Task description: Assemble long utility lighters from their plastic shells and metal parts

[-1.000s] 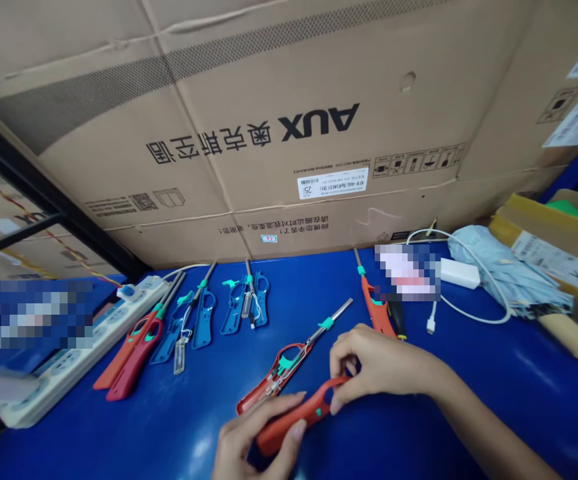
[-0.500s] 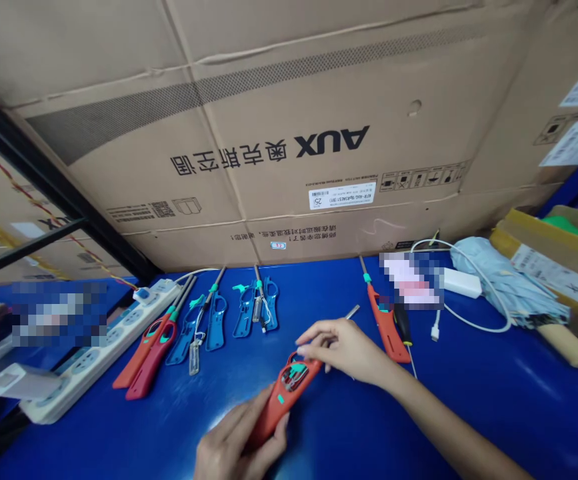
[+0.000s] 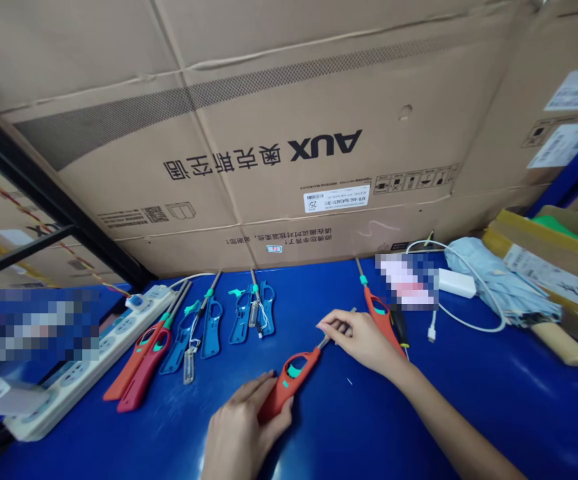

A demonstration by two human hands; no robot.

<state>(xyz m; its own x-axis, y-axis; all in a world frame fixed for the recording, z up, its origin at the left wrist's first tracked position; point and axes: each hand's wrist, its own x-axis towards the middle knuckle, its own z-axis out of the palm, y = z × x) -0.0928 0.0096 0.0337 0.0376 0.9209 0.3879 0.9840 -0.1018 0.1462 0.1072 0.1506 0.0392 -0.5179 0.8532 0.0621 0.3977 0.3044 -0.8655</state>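
My left hand is wrapped round the handle of an orange stick lighter, which points away to the upper right. A green trigger shows in its opening, with blue table visible through the gap. Over its metal tube my right hand is closed, fingers curled; the tube's tip shows beyond the knuckles. Exact finger contact is partly hidden. Just past my right hand lies another orange lighter, beside a black-handled screwdriver. A thin, pale sliver rests on the table below my right wrist.
On the left, an orange lighter and a red lighter lie beside a white power strip. Opened blue lighter shells with inner parts lie nearby. A white charger, umbrella and cardboard box are right.
My right hand has shifted from the lighter's front end out along its metal tube. Loose inner parts seen in the lighter's opening no longer show. The person's hand at far left has left view.
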